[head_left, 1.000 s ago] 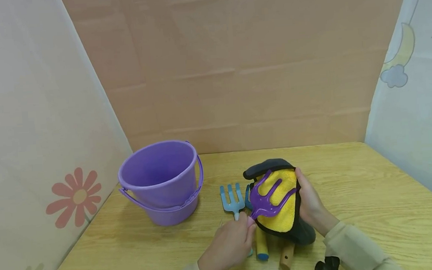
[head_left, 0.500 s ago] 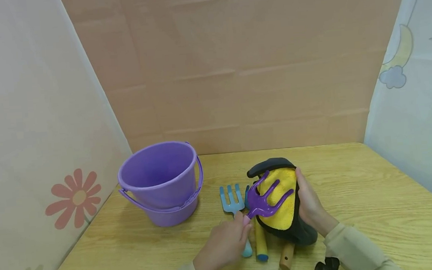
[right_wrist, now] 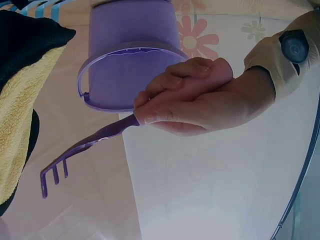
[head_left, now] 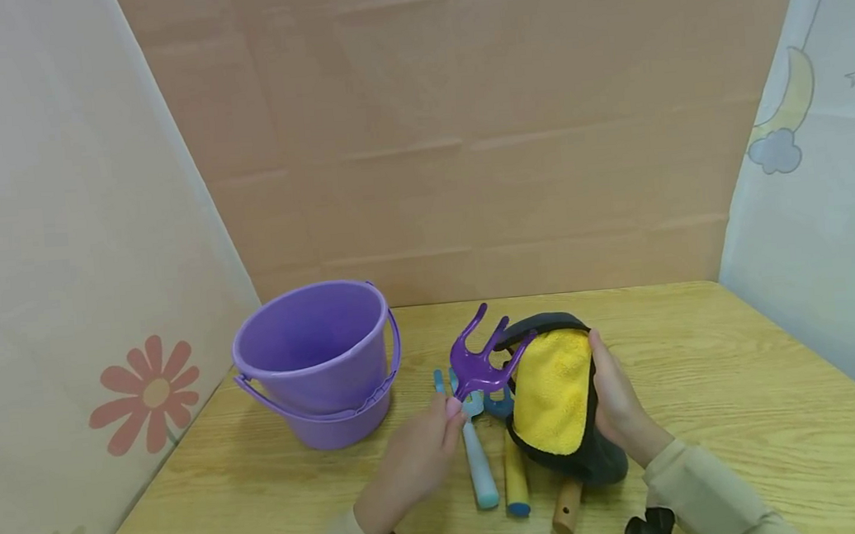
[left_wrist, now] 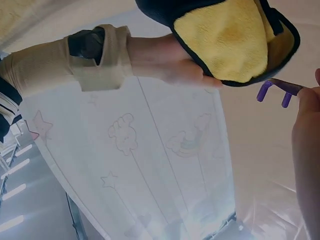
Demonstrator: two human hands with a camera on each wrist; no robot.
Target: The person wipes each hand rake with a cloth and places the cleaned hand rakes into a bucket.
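My left hand grips the pink handle of a purple hand rake. Its curved tines point up and away, just left of the cloth and overlapping its edge in the head view. In the right wrist view the fingers wrap round that handle. My right hand holds a towel-like cloth, fluffy yellow on one face and dark grey on the other, with a black border. The left wrist view shows the yellow face of the cloth, and part of the right hand is hidden behind it.
A purple bucket with its handle down stands left on the wooden table. Between bucket and cloth lie a light blue fork and a yellow-handled tool with a blue head. A wooden handle sticks out below the cloth.
The rake has moved left and slightly up, from in front of the yellow face to beside the cloth. The light blue fork's handle has come into view. The right hand and cloth are nearly still.
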